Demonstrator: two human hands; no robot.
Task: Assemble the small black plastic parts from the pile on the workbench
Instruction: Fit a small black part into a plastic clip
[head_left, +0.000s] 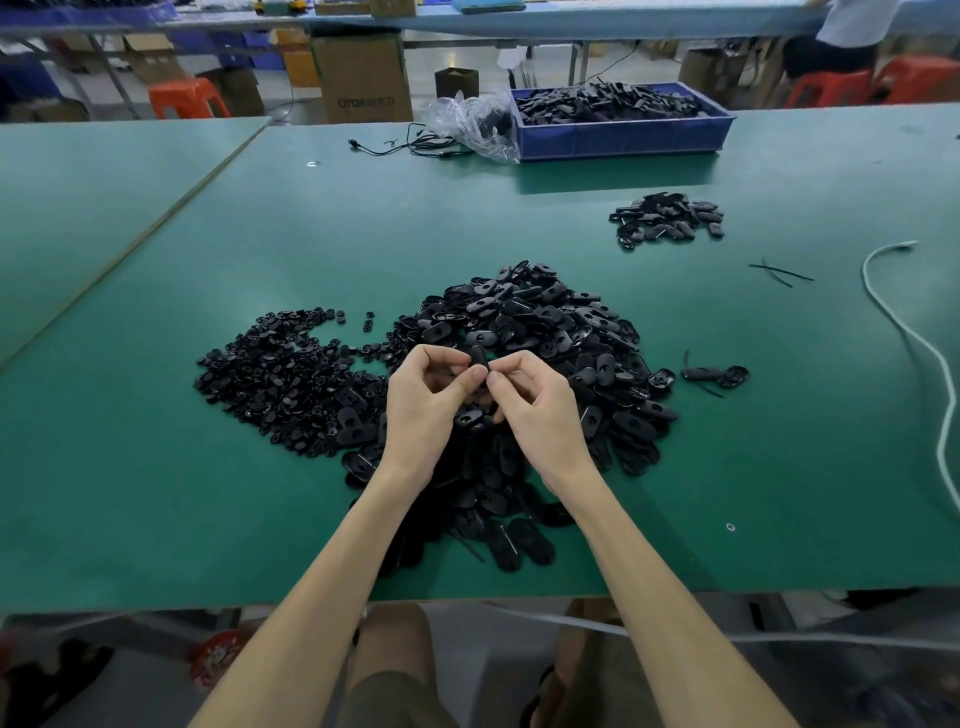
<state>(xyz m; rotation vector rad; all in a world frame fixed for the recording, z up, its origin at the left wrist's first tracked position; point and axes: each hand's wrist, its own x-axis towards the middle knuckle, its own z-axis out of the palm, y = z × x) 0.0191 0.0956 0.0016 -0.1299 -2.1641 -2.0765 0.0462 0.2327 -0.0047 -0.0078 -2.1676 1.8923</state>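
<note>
A big pile of oval black plastic parts (545, 332) lies in the middle of the green workbench (156, 467). To its left spreads a heap of smaller round black parts (280, 374). Above the pile my left hand (423, 410) and my right hand (535, 410) meet, fingers curled. Together they pinch one small black part (479, 357) between thumbs and fingertips. Whether a second piece sits between the fingers is hidden.
A small heap of black parts (667, 218) lies at the far right. Behind it stands a blue bin (623, 135) full of black pieces, with a clear plastic bag (472, 124) and a black cable (410, 145) beside it. A white cable (924, 353) runs along the right edge.
</note>
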